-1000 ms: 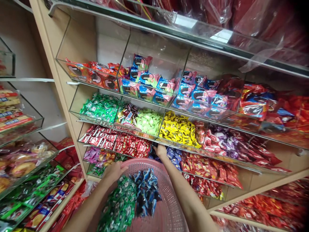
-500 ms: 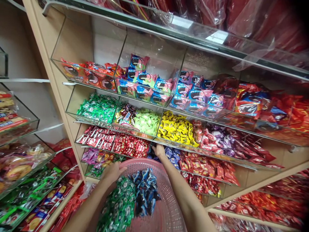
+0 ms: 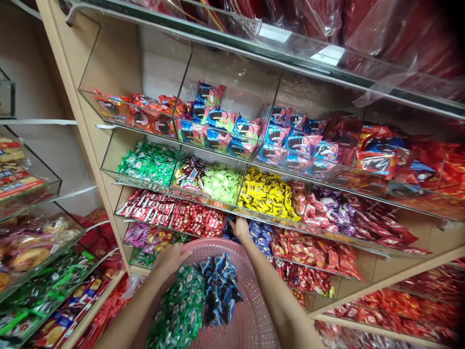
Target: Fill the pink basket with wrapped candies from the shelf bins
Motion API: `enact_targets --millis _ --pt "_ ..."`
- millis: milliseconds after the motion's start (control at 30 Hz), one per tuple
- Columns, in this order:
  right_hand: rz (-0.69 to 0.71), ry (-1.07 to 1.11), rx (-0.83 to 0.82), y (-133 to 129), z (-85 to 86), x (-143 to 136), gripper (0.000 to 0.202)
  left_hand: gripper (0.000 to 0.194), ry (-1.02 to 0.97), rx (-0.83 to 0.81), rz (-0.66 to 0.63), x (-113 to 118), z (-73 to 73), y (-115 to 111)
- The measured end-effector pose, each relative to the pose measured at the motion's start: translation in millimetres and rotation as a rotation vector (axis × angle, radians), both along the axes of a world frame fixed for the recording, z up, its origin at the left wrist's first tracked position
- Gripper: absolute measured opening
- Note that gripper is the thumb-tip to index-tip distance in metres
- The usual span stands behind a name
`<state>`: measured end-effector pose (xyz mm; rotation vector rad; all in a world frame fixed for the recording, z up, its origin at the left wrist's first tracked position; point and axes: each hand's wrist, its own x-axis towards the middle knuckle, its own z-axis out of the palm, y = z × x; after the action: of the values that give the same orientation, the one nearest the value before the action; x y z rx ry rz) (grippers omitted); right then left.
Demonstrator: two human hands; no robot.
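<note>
A pink plastic basket hangs low in front of me, its rim gripped by my left hand. Green-wrapped candies fill its left side, and blue-and-black wrapped candies lie beside them. Past the basket's far rim, my right hand reaches into a lower shelf bin between red packets and blue-wrapped candies. A few dark blue wrappers show at its left. Its fingertips are hidden in the bin, so what they hold, if anything, cannot be seen.
Clear-fronted bins rise in tiers ahead, with yellow-wrapped candies, light green candies and blue-pink cookie packs. A glass shelf edge crosses above. Wooden uprights divide off another rack with packaged snacks at left.
The view has shifted very slightly. Both hands and the basket stay in nearly the same place.
</note>
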<state>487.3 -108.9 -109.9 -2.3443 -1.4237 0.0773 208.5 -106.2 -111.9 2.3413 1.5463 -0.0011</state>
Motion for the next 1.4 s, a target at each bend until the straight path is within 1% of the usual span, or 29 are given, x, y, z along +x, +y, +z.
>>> enact_targets --millis 233,533,600,700,800,867,1033,1100,1200,1300,1400 --pt "-0.024 0.023 0.048 -1.8 -4.5 -7.2 0.042 0.052 -0.005 -0.012 0.007 -0.1 -2.3 2.1" --pt "-0.011 0.087 0.119 -4.6 -2.4 -9.1 0.033 0.052 -0.011 -0.039 0.01 0.0 0.7 2.4" --pt "-0.007 0.123 0.15 -6.0 -1.9 -8.4 0.03 0.051 -0.012 -0.037 0.011 0.3 1.4 2.2" --pt "-0.016 0.196 0.255 -10.9 0.2 -7.4 0.027 0.051 -0.004 -0.036 0.01 0.7 2.5 2.0" --pt "0.005 0.262 0.398 -23.5 4.7 -8.2 0.024 0.051 0.004 -0.037 0.006 0.9 4.1 2.1" --pt "0.042 0.298 0.47 -38.6 8.7 -10.4 0.023 0.05 0.005 -0.032 0.001 1.0 5.4 2.0" --pt "0.115 0.388 0.561 -94.8 17.1 -25.4 0.022 0.047 0.012 -0.027 -0.008 1.2 9.1 1.1" --pt "0.142 0.46 0.543 -118.4 16.7 -34.5 0.024 0.047 0.017 -0.028 -0.011 1.5 9.7 1.1" --pt "0.213 0.608 0.426 -145.8 10.9 -47.2 0.025 0.05 0.029 -0.024 -0.016 1.8 7.6 2.6" --pt "0.322 0.701 0.251 -159.5 3.4 -55.8 0.024 0.051 0.027 -0.013 -0.033 1.5 3.2 5.0" --pt "0.366 0.726 0.085 -163.9 0.2 -61.2 0.025 0.051 0.016 -0.008 -0.039 0.8 2.4 5.7"
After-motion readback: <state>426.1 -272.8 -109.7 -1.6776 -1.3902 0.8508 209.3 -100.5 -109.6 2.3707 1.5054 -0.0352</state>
